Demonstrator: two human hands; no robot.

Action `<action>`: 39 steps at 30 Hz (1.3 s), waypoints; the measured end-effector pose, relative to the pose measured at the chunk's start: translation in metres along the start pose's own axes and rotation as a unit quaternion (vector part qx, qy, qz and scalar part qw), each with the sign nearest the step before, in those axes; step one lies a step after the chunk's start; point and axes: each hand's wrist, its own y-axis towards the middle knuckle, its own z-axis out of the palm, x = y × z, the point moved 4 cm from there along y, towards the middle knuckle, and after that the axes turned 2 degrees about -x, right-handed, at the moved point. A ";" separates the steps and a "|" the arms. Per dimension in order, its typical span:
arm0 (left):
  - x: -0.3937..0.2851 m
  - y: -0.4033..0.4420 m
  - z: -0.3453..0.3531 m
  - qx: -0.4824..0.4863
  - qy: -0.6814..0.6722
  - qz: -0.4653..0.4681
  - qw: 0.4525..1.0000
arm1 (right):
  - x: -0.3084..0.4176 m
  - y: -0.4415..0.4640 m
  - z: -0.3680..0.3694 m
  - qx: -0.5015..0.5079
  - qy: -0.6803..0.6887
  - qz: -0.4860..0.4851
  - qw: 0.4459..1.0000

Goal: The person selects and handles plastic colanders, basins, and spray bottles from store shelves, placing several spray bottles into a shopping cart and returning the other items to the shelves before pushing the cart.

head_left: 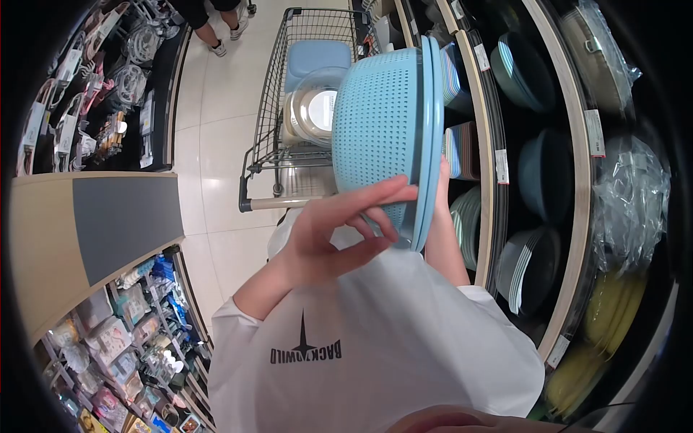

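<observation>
A light-blue plastic colander (pixel 375 119) is held up on its side in front of my chest, its perforated wall towards the left. Two rims show side by side along its right edge, so a second piece seems nested with it. My right hand (pixel 442 177) is behind the rims on the right, supporting them, its fingers mostly hidden. Before the lower part of the colander is my left hand (pixel 350 220), slightly blurred, with fingers apart and the longest reaching over the rim. Whether those fingertips touch it I cannot tell.
Ahead stands a wire shopping cart (pixel 289 94) holding a blue lidded box (pixel 317 61) and a clear round container (pixel 314 108). Shelves on the right hold stacked basins (pixel 545 173) and plastic-wrapped goods (pixel 628 202). Left are display racks (pixel 123 339). A person's legs (pixel 209 32) show far ahead.
</observation>
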 end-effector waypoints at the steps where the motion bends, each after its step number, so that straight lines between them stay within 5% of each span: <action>1: 0.002 0.003 0.005 0.006 -0.005 0.000 1.000 | -0.001 -0.006 0.006 -0.021 -0.029 0.000 0.999; 7: 0.001 0.002 0.008 0.033 0.034 0.080 0.996 | -0.018 -0.004 0.004 -0.011 -0.017 -0.011 1.000; 16: 0.013 -0.018 -0.030 -0.195 -0.022 0.189 0.962 | -0.001 -0.036 -0.010 -0.021 -0.031 -0.024 0.999; 26: 0.014 -0.028 -0.051 -0.295 0.007 0.173 0.940 | 0.009 -0.042 0.007 -0.022 -0.015 -0.043 0.999; 39: 0.012 -0.031 -0.050 -0.301 -0.021 0.184 0.935 | 0.012 -0.003 0.027 0.007 -0.037 -0.079 0.996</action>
